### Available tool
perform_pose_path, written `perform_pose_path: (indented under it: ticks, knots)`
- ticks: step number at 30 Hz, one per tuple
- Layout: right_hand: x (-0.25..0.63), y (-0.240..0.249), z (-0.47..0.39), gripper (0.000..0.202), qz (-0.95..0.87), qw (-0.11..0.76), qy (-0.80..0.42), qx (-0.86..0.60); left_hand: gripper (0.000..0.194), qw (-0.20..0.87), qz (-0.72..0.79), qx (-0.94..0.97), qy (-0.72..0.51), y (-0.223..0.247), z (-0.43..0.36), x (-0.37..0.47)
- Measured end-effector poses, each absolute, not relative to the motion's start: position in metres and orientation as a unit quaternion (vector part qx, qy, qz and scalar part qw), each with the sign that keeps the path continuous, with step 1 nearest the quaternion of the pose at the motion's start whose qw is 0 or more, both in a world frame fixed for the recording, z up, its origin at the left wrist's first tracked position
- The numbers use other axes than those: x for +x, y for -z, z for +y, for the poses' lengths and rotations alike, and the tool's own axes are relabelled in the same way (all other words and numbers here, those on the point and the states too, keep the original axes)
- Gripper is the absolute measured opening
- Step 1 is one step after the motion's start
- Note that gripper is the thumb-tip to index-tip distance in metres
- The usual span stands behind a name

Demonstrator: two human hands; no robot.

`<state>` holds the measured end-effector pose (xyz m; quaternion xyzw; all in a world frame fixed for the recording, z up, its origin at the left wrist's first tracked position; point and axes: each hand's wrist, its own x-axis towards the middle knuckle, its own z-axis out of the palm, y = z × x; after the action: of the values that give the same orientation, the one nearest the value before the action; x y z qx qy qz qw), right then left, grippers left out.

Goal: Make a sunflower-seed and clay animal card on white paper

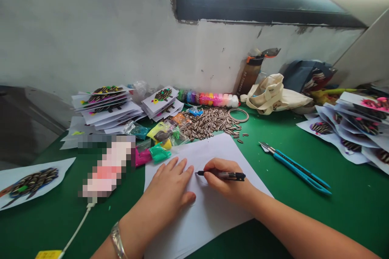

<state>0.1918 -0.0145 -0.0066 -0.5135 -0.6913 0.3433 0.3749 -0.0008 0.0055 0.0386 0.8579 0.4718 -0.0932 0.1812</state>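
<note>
A stack of white paper [209,214] lies on the green table in front of me. My left hand [170,186] rests flat on its left part, fingers spread, with a silver bangle on the wrist. In my right hand [227,176] is a black pen [229,175], gripped between thumb and fingers. The pen's tip points left and is at the sheet, close to my left index finger. Faint lines may be on the paper there, too pale to make out. Right of the paper lies a blue craft knife [300,168] with its blade out.
Sunflower seeds [209,121] lie piled beyond the paper, beside bags of coloured clay [161,151] and a tape ring [238,115]. Stacks of seed-decorated sheets stand left [106,107] and right [358,125]. A bottle [251,75] and cloth bag [273,95] are by the wall.
</note>
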Motion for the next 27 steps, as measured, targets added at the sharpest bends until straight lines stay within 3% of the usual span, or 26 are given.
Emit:
perform_pose_path:
  ticks: [12,20,27]
  knots:
    - [0.1923,0.0061,-0.0182,0.008,-0.729,0.329,-0.310,-0.513,0.057,0.172,0.463,0.867,0.069,-0.0322,0.0034,-0.0042]
    - [0.1966,-0.0026,-0.0190,0.010,-0.693,0.364,-0.345,-0.518,0.059,0.181,0.466,0.862,0.082,-0.0329,0.0043,-0.0029]
    - [0.1944,-0.0016,-0.0214,0.009,-0.721,0.341,-0.345,-0.495,0.058,0.170,0.454,0.870,0.094,-0.0354,0.0054,-0.0028]
